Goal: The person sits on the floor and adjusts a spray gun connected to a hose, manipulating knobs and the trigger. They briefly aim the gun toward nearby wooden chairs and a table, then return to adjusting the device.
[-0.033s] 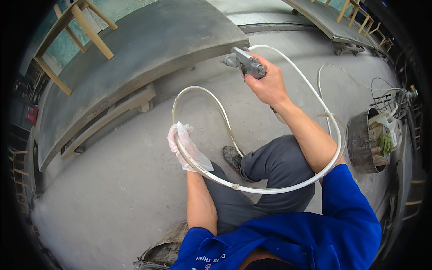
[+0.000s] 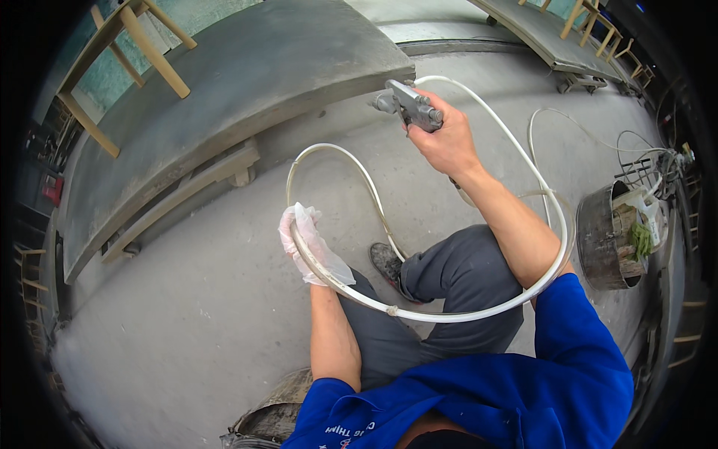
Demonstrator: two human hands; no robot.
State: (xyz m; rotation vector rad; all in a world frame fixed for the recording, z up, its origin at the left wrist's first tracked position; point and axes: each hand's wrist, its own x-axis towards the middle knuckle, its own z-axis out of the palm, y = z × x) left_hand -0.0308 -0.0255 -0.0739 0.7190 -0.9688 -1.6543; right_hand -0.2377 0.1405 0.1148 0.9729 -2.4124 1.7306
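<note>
A grey metal spray gun (image 2: 413, 105) is gripped in my bare right hand (image 2: 449, 142), held out near the corner of a grey platform. A white hose (image 2: 479, 314) runs from the gun and sweeps in a wide loop past my right forearm and over my lap. My left hand (image 2: 305, 243), in a thin translucent plastic glove, is closed around this hose, left of my knees. Beyond that hand the hose arches up and drops toward the floor by my shoe (image 2: 386, 266). The glove partly hides my left fingers.
On the grey platform (image 2: 247, 67) at the upper left stands a wooden chair frame (image 2: 134, 41). Another platform (image 2: 546, 37) bears more frames at the upper right. A dark metal drum (image 2: 598, 232) and hoses (image 2: 572, 116) are on the right; another drum (image 2: 280, 408) is behind my left arm.
</note>
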